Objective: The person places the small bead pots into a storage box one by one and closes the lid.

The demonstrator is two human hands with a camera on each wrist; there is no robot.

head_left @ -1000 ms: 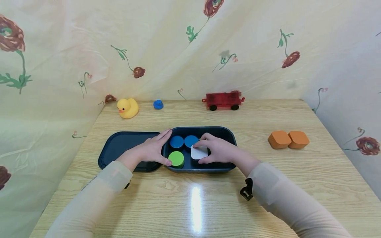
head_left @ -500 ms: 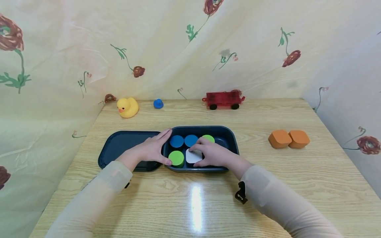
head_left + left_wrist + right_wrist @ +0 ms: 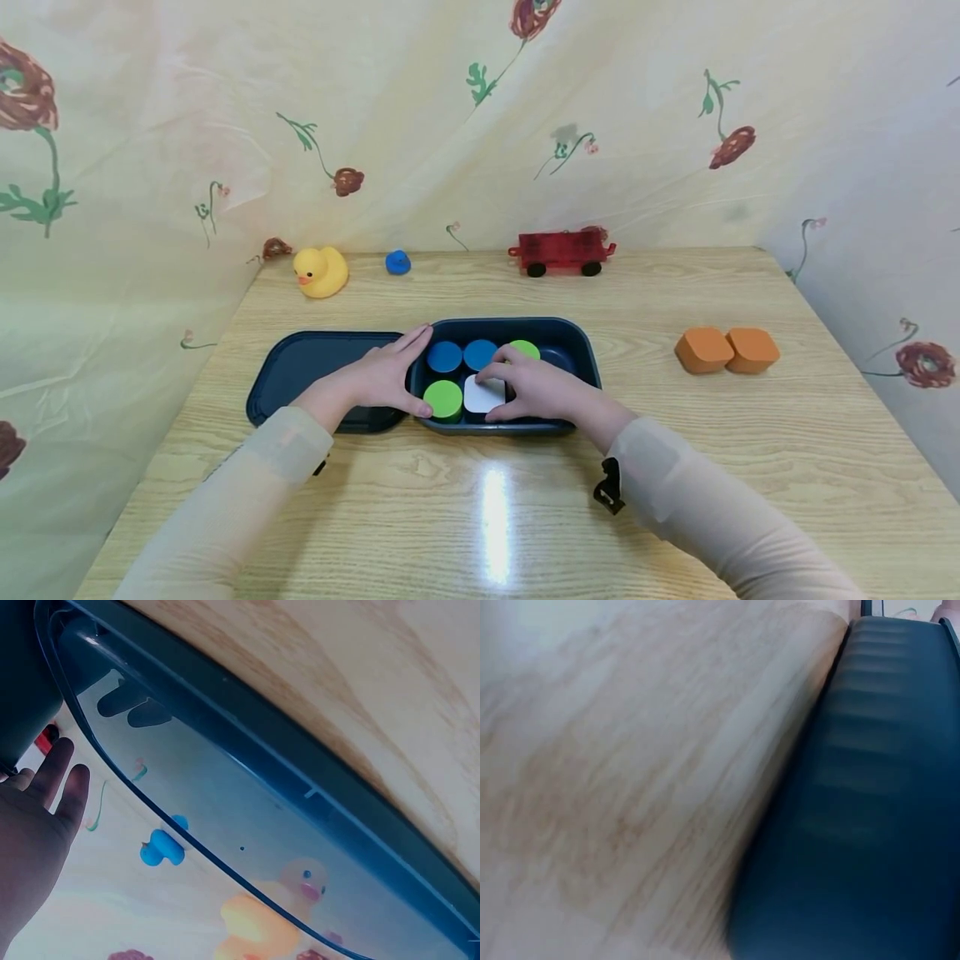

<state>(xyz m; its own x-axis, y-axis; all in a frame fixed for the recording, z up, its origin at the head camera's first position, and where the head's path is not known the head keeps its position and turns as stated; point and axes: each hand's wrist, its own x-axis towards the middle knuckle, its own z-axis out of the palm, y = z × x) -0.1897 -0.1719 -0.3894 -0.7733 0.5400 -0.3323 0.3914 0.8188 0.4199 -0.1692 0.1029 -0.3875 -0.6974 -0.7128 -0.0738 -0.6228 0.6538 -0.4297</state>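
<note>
A dark blue oblong box (image 3: 577, 333) stands mid-table with several blocks in it. My right hand (image 3: 543, 390) reaches into it and grips a white rounded-square block (image 3: 482, 395) between thumb and fingers. Left of that block sits a green round block (image 3: 443, 400); behind are two blue round blocks, one a blue block (image 3: 445, 357) at the left, and a second green block (image 3: 525, 348) partly behind the right hand. My left hand (image 3: 386, 379) rests at the box's left end, fingers spread and straight, thumb by the near green block. The right wrist view shows only the box's outer wall (image 3: 862, 795).
A dark lid (image 3: 300, 375) lies left of the box, under the left forearm. Toward the back stand a yellow rubber duck (image 3: 322, 273), a small blue duck (image 3: 398, 262) and a red toy wagon (image 3: 562, 252). Two orange blocks (image 3: 703, 350) sit at the right.
The right hand has shifted left with the white block, bringing it beside the near green block. The green block at the back has come into sight. The left hand stays put.
</note>
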